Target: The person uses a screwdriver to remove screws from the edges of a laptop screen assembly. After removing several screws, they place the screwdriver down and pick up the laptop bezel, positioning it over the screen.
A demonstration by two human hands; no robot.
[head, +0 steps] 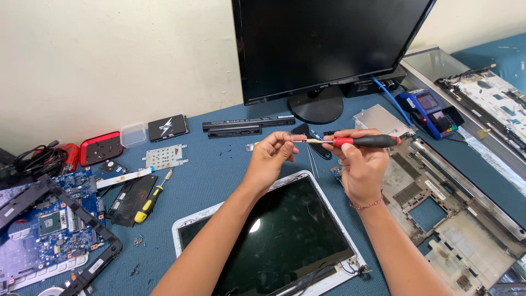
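While both bare arms are reaching up from the six o'clock edge of the view, the person's right hand (359, 164) is curling closed around a slim screwdriver with a red collar and black handle (361, 141), holding it level just above the centre of the scene. The left hand (271, 156), at about nine o'clock from the right one, is pinching its fingertips together at the tool's thin metal tip; whether anything tiny is sitting between those fingertips is too small to tell. A thin red bracelet (367, 205) is circling the right wrist.

Directly below the hands, toward six o'clock, a white-framed laptop screen panel with dark glass (274, 235) is lying face up on the blue table top (208, 175). At twelve o'clock a large black monitor on a round stand (329, 49) is standing against the pale wall. At three to four o'clock an opened grey laptop base shell (455, 208) is lying with its inside showing, and a blue handheld card terminal (430, 112) is sitting toward two o'clock. At nine o'clock a second screwdriver with a yellow and black handle (150, 200) is resting beside a blue circuit board (49, 225), with a long black battery bar (246, 125) lying near eleven o'clock.
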